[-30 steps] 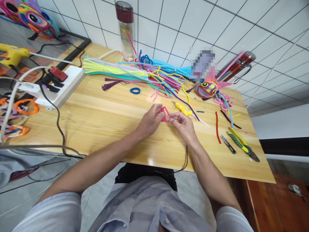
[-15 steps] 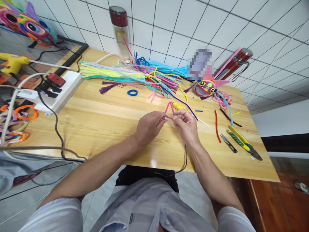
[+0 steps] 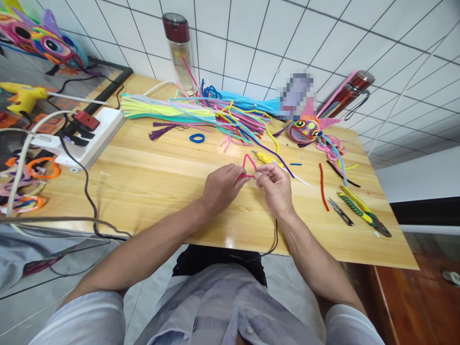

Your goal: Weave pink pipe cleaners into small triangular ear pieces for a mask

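A pink pipe cleaner [image 3: 250, 158], bent into a small triangle, is held between both hands above the wooden table [image 3: 143, 191]. My left hand [image 3: 223, 187] pinches its left corner. Thumb and fingers of my right hand [image 3: 276, 187] close on the right corner. Just beyond the right fingers lies a yellow glue-gun-like or pen-like tool [image 3: 265, 157] with a pointed tip. Past the hands, a blue pipe-cleaner ring [image 3: 197, 138] rests on the table.
Bundled pipe cleaners [image 3: 168, 109] lie along the back, near a glass bottle [image 3: 181, 57]. A fish-like craft face [image 3: 304, 130] sits at the right. Thread snips [image 3: 340, 212] and pliers [image 3: 362, 211] lie nearer me. A power strip [image 3: 97, 132] and glue gun [image 3: 23, 98] are left.
The pink triangle has tilted and shifted slightly left, its top now leaning differently. Both hands keep their pinch and have moved very little.
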A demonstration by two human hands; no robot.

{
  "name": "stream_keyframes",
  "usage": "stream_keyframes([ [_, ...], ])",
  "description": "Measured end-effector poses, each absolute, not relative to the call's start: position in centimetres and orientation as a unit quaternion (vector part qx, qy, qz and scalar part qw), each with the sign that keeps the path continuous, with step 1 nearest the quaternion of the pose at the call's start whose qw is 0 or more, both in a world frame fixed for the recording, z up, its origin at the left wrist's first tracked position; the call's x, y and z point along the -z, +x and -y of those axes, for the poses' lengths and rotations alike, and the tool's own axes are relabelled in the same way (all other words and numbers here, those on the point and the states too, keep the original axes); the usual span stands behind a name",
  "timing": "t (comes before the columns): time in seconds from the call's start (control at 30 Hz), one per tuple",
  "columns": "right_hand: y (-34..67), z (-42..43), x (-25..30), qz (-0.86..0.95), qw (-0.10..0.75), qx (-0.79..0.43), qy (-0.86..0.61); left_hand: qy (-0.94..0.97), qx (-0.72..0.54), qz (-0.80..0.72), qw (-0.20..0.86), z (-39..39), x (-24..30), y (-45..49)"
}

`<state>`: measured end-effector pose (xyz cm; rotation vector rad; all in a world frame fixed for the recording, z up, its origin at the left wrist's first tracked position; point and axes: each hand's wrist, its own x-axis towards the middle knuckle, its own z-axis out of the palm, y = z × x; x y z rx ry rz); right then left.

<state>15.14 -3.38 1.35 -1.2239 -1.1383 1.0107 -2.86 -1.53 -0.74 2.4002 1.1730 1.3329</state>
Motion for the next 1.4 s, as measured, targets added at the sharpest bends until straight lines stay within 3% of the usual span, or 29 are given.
stream_keyframes([
  [0.7,13.5,3.9,-0.9,0.467,0.59,-0.385,-0.534,0.774,-0.393,-0.492,0.071,2.2,0.5,-2.6],
  [1.4,12.9,4.1,-0.9,0.453,0.604,-0.38,-0.534,0.777,-0.414,-0.472,0.033,2.1,0.5,-2.5],
])
